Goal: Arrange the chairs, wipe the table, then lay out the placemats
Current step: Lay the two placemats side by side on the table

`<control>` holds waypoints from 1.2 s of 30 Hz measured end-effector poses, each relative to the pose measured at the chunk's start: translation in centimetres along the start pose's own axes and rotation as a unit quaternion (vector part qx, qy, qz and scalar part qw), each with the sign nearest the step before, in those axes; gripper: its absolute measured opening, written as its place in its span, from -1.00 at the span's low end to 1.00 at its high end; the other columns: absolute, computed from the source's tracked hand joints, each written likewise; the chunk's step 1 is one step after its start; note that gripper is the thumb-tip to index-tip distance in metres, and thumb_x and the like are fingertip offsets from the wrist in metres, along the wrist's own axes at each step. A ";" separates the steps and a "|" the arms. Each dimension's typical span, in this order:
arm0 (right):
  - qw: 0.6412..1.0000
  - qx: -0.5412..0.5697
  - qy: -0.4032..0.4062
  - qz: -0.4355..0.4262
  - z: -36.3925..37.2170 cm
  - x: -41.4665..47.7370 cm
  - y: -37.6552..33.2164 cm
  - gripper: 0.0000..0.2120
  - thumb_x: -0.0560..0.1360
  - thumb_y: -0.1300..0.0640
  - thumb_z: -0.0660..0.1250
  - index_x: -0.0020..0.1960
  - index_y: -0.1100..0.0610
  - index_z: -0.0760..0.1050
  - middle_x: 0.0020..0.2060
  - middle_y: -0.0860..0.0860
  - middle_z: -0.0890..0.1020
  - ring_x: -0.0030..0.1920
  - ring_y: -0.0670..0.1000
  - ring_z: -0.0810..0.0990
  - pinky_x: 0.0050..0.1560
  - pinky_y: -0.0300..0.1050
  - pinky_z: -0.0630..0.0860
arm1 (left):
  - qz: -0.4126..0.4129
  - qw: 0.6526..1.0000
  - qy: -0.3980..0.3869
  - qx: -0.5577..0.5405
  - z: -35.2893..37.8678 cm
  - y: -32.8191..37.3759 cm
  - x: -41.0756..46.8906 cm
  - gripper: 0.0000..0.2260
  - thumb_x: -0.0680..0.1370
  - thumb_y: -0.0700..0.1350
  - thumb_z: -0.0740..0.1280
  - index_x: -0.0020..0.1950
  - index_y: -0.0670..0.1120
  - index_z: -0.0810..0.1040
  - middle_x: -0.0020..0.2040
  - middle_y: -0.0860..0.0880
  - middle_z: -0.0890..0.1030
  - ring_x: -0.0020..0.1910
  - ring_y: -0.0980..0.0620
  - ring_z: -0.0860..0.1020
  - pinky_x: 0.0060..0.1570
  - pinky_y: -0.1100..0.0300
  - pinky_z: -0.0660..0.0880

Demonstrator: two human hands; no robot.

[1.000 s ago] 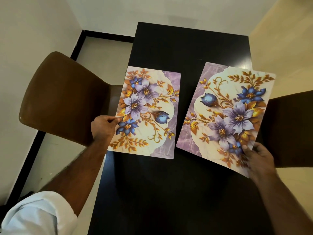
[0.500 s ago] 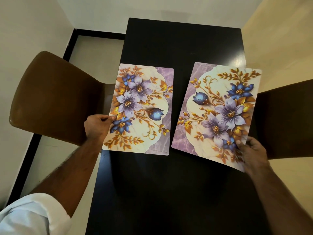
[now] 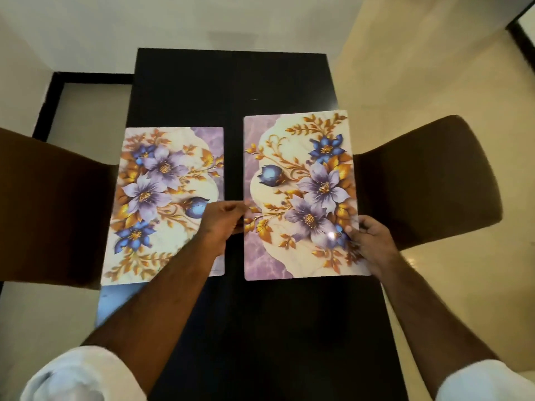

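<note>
Well, from the head camera I see the black bench running away from me, with a brown chair at its left side and a second brown chair at its right. The left placemat, printed with purple and blue flowers and gold leaves, lies flat on the left half of the bench, its outer long edge along the bench's edge. My left forearm crosses its near right corner. The right placemat carries the same print and sits just beside it, a dark strip of bench between them, and its far right corner pokes past the bench's right edge. I cannot tell whether it lies flat or is lifted. The left grip has its fingers curled and their tips closed narrowly on that mat's left edge, as far as the blur shows. The right grip clasps the same mat's right edge near its near corner, thumb on top. White sleeves sit rolled at both elbows.
</note>
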State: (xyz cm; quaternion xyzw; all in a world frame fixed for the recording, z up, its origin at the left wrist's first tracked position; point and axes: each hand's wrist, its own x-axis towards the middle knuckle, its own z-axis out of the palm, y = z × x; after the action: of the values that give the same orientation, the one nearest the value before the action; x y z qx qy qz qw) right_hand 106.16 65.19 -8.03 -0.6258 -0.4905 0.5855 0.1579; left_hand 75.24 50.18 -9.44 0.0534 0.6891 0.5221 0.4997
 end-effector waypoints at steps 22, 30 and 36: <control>0.971 -0.204 0.106 -0.072 -4.7 9.6 0.6 -0.81 0.57 0.05 0.62 0.11 0.13 0.78 -0.18 -0.11 0.71 -0.12 -0.07 0.75 -0.09 -0.04 0.75 | 0.074 0.952 0.201 0.218 7.5 -3.8 6.9 -0.79 0.57 0.10 0.60 0.06 -0.02 0.80 -0.08 0.02 0.80 -0.12 0.01 0.80 -0.02 -0.10 0.78; 0.970 -0.203 0.115 -0.066 -4.8 9.4 0.5 -0.81 0.56 0.06 0.62 0.09 0.13 0.76 -0.15 -0.08 0.71 -0.10 -0.11 0.72 -0.10 -0.10 0.71 | 0.083 0.931 0.242 0.260 8.1 -3.8 6.6 -0.77 0.54 0.12 0.63 0.04 -0.01 0.81 -0.10 0.06 0.79 -0.16 0.04 0.79 -0.04 -0.11 0.79; 0.964 -0.225 0.128 -0.069 -4.4 9.1 0.1 -0.80 0.56 0.06 0.62 0.09 0.16 0.76 -0.20 -0.10 0.67 -0.19 -0.17 0.64 -0.23 -0.24 0.55 | 0.084 0.923 0.250 0.280 8.5 -3.1 6.0 -0.77 0.54 0.11 0.63 0.04 -0.02 0.80 -0.09 0.04 0.78 -0.14 0.04 0.78 -0.02 -0.08 0.78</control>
State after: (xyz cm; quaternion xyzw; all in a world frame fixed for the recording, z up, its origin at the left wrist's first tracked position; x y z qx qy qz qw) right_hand 108.62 74.07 -12.17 -0.6795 -0.6272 0.3632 0.1142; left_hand 79.99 58.02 -15.31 0.1164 0.9026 0.3445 0.2304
